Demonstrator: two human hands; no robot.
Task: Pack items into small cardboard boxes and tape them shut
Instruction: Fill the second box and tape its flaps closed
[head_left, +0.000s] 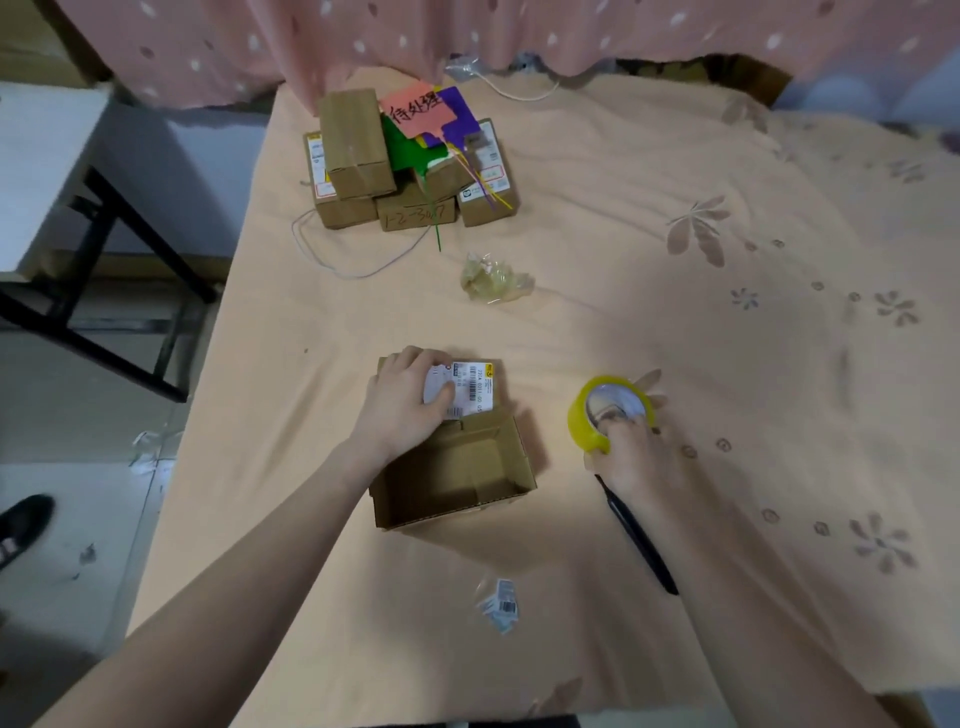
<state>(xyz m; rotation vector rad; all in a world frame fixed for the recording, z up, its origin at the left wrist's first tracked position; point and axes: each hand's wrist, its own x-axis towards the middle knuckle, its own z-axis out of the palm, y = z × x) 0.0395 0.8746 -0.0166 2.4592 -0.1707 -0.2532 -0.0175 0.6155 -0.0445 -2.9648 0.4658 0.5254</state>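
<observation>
- One open cardboard box (457, 467) sits on the peach cloth (623, 218), near the person, between the two hands. Its lid (483, 387) is laid back away from the person, so its long axis runs from near to far.
- One white shipping label (470, 389) lies on that lid.
- The left hand (402, 402) rests on the lid, fingers curled over the label's left edge, pressing it down.
- One roll of yellow tape (610, 413) stands tilted on the cloth to the right of the box, its hole facing up toward the camera.
- The right hand (631, 449) grips the roll, fingers hooked into its core.
- One black pen-like tool (641, 540) lies beside the right wrist.
- A pile of closed boxes (405, 166) sits at the far end; at least five can be counted.
- One crumpled ball of clear wrap (493, 278) lies between the pile and the open box.
</observation>
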